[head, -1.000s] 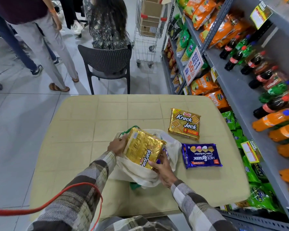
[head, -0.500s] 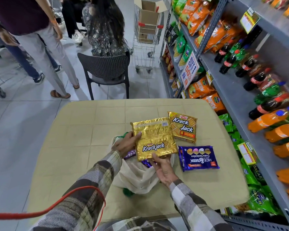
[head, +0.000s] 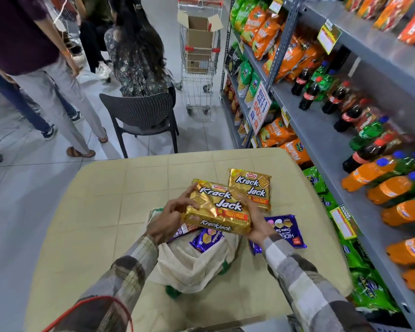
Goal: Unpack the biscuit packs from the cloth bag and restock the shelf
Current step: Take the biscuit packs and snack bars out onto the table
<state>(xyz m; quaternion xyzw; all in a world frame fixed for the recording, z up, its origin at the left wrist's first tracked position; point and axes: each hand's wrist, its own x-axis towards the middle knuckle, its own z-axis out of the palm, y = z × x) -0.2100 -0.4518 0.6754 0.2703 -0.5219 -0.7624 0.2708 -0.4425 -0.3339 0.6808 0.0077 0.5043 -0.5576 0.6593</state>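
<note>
1. The tall grey metal shelf rack runs along my right side. It holds orange and green snack bags, and dark, green and orange drink bottles lie on its boards.
2. The beige tiled square table stands in front of me, just beside the rack.
3. A dark perforated plastic chair stands past the table's far edge with a person sitting on it.
4. The cream cloth bag lies slumped on the table near me with its mouth open towards the far side. A purple biscuit pack shows in the opening.
5. I hold the gold foil Krack Jack biscuit pack above the bag's mouth, printed face up, tilted down to my right.
6. A second gold Krack Jack pack lies flat on the table beyond it, partly hidden by the held one.
7. A purple Hide & Seek biscuit pack lies flat on the table to the right of the bag.
8. My left hand grips the held pack's left end, fingers curled over its edge.
9. My right hand clasps the pack's right end from below and the side.
</note>
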